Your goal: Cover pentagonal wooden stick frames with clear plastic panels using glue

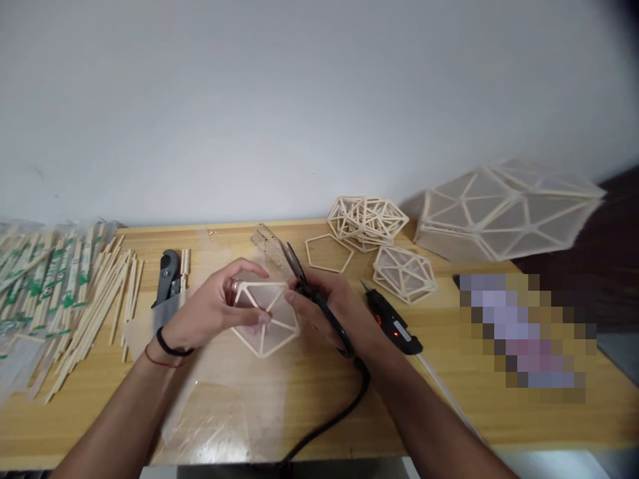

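Wooden pentagon frame (267, 318) sits pinched in the left hand (212, 313); the right hand (332, 309) clasps black scissors (312, 293), blades parted.

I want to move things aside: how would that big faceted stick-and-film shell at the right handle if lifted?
The big faceted shell is probably light for its size, being thin sticks and translucent film. Likely fragile at the joints. Its flat facets suggest it sits without rolling.

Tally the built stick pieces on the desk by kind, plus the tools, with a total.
Film-covered stick shapes: 3 (one in the hands, a small one, a large one)
Bare stick frames: 2 (a pentagon, a cluster, whose separate frames cannot be counted)
Scissors: 1
Glue gun: 1
Cutter: 1
Total: 8
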### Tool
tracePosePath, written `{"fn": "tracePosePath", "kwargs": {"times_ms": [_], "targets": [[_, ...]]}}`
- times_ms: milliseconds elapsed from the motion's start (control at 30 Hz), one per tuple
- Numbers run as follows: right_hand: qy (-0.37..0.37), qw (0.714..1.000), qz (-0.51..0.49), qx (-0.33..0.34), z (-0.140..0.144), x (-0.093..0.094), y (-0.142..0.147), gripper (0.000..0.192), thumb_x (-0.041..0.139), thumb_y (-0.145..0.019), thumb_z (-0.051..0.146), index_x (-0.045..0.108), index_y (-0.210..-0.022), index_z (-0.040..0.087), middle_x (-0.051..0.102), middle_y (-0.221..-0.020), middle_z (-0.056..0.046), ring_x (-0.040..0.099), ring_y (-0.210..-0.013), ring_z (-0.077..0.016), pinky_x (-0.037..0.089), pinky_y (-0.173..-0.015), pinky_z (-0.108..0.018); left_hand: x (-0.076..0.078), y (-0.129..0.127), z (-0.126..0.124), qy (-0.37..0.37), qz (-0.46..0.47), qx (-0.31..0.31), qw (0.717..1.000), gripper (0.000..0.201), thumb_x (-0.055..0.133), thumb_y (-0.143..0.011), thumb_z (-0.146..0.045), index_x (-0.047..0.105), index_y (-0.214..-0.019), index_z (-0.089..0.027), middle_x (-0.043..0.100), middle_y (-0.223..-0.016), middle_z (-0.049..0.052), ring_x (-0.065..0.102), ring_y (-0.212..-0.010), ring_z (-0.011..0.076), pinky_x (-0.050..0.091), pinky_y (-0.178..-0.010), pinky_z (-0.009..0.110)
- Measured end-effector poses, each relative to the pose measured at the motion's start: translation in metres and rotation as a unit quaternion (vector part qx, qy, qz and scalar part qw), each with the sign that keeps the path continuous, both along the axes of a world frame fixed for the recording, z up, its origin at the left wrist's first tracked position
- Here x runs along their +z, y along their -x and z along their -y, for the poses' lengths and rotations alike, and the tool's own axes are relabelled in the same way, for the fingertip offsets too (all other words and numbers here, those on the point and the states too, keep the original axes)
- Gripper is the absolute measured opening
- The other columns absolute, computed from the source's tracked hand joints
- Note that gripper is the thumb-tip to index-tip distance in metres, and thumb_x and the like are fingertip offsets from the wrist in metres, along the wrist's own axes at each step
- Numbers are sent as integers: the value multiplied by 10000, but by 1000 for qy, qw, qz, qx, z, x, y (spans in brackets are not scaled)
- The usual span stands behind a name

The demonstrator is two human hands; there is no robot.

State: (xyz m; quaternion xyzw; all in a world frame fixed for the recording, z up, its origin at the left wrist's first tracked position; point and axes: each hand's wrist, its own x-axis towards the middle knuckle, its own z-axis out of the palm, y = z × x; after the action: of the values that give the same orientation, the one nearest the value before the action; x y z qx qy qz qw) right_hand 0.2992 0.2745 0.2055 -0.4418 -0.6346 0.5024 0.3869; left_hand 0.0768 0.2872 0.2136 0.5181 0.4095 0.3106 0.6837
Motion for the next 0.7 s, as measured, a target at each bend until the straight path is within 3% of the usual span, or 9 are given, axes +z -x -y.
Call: {"fn": "tracePosePath", "kwargs": {"times_ms": [100, 167, 400, 500, 700], "targets": [[5, 1000, 3, 22, 0, -1, 0, 303, 742, -897, 426, 608, -760, 192, 509, -656, 53, 441, -592, -106, 361, -565, -234, 3, -2, 4, 8, -18, -60, 998, 311, 898, -760, -204, 633, -922, -192, 750, -727, -8, 710, -577, 139, 594, -562, 237], [9, 1000, -3, 26, -1, -2, -1, 294, 731, -913, 436, 620, -789, 193, 507, -657, 52, 441, -592, -110, 368, -574, -237, 3, -2, 6, -13, -16, -62, 998, 266, 877, -794, -224, 629, -884, -187, 756, -738, 4, 713, -598, 139, 581, -570, 229], [8, 998, -12, 68, -1, 3, -4, 401, 615, -974, 586, 605, -861, 201, 553, -788, 6, 513, -726, -152, 423, -652, -262, -1, 1, 4, -93, 80, 149, 981, 348, 896, -789, -248, 586, -946, -234, 781, -821, -15, 754, -683, 167, 633, -612, 254], [22, 995, -1, 94, 0, 7, -3, 449, 603, -959, 640, 626, -884, 197, 584, -832, -18, 540, -787, -182, 463, -714, -293, -5, 2, 3, -99, 87, 177, 975, 354, 896, -787, -238, 592, -968, -250, 794, -848, -10, 767, -737, 187, 648, -615, 265], [14, 996, -6, 92, -1, 6, -4, 437, 641, -934, 637, 648, -821, 215, 593, -761, -9, 545, -755, -188, 481, -691, -294, -6, 2, 4, -113, 58, 174, 977, 364, 934, -705, -201, 666, -949, -233, 760, -805, -26, 705, -647, 150, 610, -546, 221]]}}
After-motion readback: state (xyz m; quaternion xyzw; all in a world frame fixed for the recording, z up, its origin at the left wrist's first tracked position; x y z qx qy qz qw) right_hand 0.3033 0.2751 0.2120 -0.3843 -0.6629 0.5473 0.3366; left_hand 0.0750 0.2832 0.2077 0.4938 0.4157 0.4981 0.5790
